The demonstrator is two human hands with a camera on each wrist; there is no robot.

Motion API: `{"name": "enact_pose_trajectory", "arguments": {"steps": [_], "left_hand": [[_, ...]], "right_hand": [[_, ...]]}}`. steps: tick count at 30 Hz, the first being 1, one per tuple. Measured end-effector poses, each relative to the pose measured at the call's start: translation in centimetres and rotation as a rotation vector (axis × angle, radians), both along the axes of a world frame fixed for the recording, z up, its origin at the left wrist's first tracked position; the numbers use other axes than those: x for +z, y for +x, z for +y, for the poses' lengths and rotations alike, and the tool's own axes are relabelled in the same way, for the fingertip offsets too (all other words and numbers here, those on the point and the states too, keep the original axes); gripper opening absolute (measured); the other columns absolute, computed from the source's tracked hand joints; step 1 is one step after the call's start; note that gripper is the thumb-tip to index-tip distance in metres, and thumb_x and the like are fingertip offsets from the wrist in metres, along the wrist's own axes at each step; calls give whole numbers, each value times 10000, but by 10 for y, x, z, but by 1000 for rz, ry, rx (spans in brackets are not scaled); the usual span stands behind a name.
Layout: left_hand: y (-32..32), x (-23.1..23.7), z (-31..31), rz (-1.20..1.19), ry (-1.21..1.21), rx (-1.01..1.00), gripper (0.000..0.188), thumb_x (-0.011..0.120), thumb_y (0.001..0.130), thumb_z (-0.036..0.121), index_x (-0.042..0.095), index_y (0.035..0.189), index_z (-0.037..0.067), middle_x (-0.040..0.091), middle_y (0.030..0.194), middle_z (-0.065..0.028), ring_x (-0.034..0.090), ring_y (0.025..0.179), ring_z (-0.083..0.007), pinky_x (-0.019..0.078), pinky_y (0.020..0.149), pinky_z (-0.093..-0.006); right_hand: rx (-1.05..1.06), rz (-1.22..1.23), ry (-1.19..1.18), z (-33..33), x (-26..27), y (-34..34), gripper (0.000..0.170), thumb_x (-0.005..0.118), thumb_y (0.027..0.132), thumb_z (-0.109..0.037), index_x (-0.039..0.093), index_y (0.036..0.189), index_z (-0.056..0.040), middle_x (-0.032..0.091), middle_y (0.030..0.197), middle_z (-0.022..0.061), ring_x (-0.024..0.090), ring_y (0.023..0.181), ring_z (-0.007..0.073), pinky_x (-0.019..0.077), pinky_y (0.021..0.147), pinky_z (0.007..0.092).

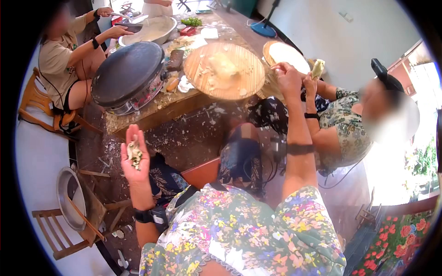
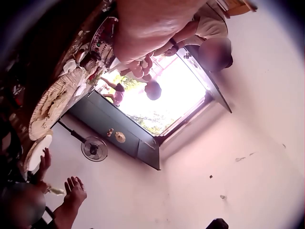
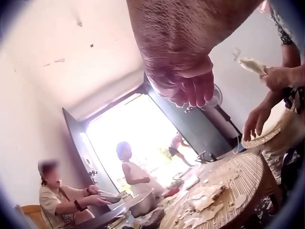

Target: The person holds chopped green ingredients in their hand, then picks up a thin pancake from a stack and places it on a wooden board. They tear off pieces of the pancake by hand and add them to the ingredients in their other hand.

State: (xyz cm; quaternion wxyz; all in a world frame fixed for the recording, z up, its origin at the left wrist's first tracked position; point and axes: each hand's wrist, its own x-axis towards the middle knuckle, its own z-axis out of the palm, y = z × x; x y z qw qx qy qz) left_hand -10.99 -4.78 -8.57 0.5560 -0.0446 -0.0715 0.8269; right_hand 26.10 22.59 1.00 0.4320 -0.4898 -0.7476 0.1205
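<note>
In the head view my left hand [image 1: 135, 158] is turned palm up with the fingers fairly straight. A small pile of pale scraps with green bits [image 1: 134, 155] lies on its palm. My right hand [image 1: 288, 80] is raised at the right, its fingers loosely bent and nothing visible between them. It overlaps a pale round board [image 1: 278, 51] in this view. Nearer the middle, a slatted round board [image 1: 198, 76] on the table bears thin, pale, torn sheets [image 1: 223, 66]. From below, the right wrist view shows the right hand's fingers [image 3: 202, 90] drooping.
A black round griddle [image 1: 129, 71] stands at the table's left corner. Behind it a seated person stirs or scoops at a large basin [image 1: 161, 30]. At the right another person holds a pale green rolled piece [image 1: 317, 69]. A metal bowl [image 1: 62, 184] rests on a chair at lower left.
</note>
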Motion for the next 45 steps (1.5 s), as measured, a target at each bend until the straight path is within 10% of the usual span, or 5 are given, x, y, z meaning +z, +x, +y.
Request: {"name": "enact_pose_trajectory", "arguments": {"steps": [13,39,45], "left_hand": [[63,64,61,-96,117,-264,476,389,904,215,375,1258,-102,319,1382,-227,281,1298,-353,202,1103,-471],[58,42,73,-22,158,-165,503,322,932,295,384,1285,-58,398,1350,-183,333,1280,-312,249,1076,-415],[57,56,79,-62,62,-178,508,288,935,297,385,1286,-56,415,1339,-174,365,1259,-304,268,1068,-417]], "right_hand": [[638,-130,110,-152,43,-177,193,600,761,-40,638,950,-22,594,843,105,588,765,247,457,680,312],[618,-366,-159,-175,56,-212,120,603,749,-122,628,842,-49,580,798,115,576,779,283,457,682,363],[776,-312,79,-170,58,-212,104,590,753,-73,633,847,-56,586,827,106,575,798,281,465,669,341]]}}
